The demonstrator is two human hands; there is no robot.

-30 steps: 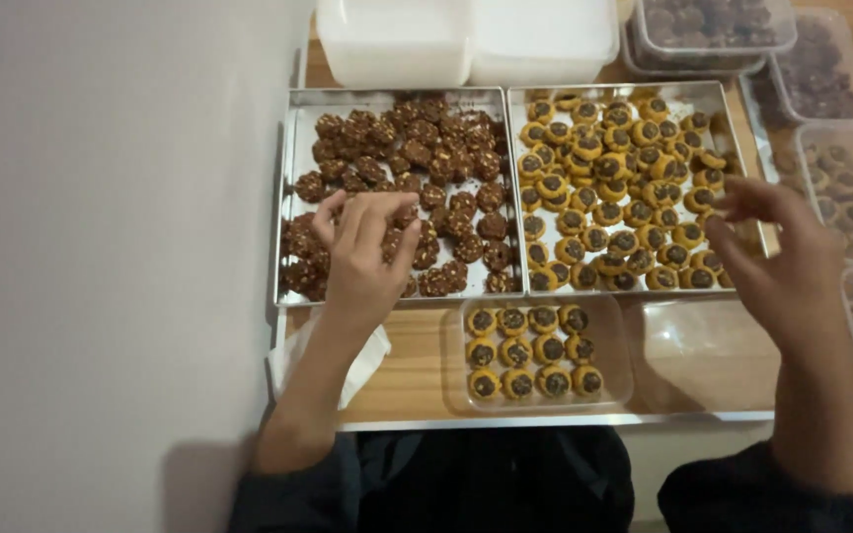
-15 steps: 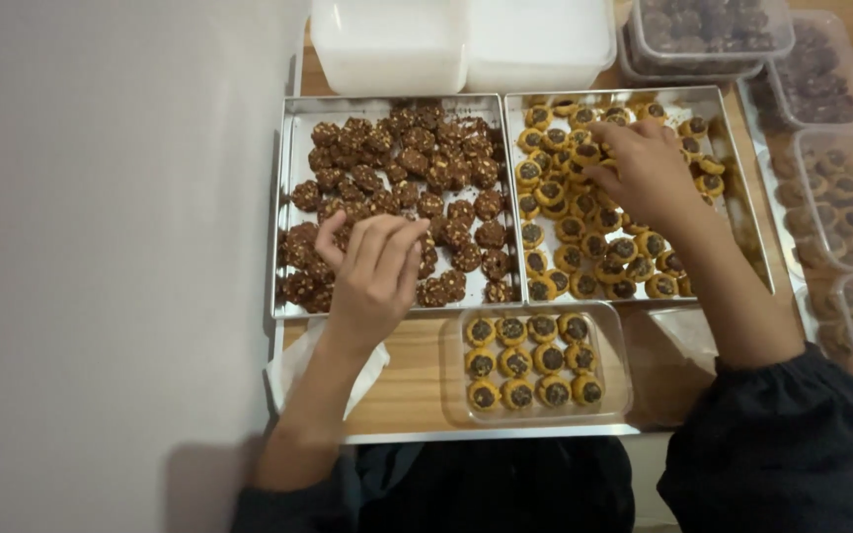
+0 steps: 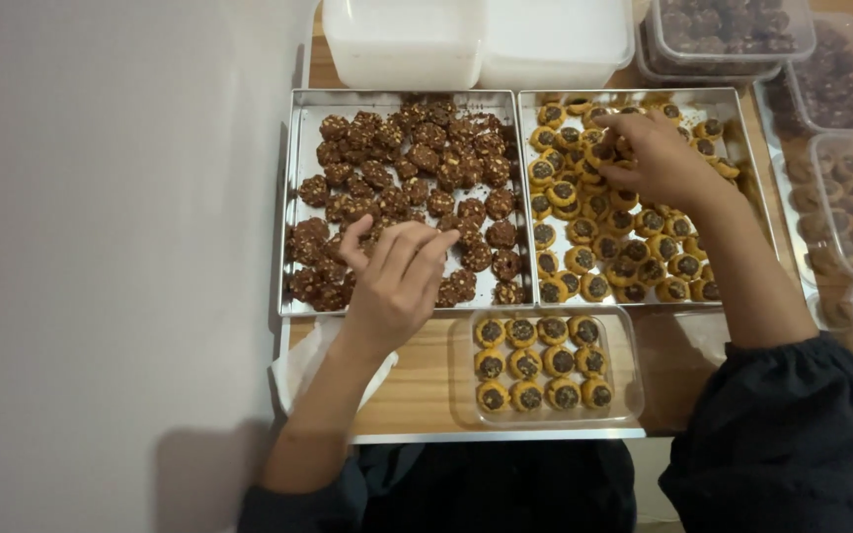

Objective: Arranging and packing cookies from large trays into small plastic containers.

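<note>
**Two hands over trays of biscuits on a wooden surface**

The left hand (image 3: 395,281) rests at the near edge of a shallow square metal tray (image 3: 300,178) filled with dark brown, nut-studded chocolate cookies (image 3: 417,163); its fingers (image 3: 417,252) are loosely spread over the cookies, clamped on nothing that shows. The right hand (image 3: 656,158) reaches into the neighbouring metal tray (image 3: 747,148) of round golden biscuits with dark chocolate centres (image 3: 594,252), fingers drawn together among the biscuits at the far side; whether they pinch one cannot be told.

Just in front of the trays, between the forearms, sits a clear plastic rectangular box (image 3: 545,363) holding three rows of the same golden biscuits. The trays and box stand on a light wooden surface (image 3: 426,385). A white paper napkin (image 3: 298,365) lies under the left wrist. Two white plastic containers (image 3: 476,39) stand beyond the trays, and clear plastic boxes of biscuits (image 3: 841,148) crowd the right side. A plain pale wall (image 3: 111,247) runs along the left.
</note>
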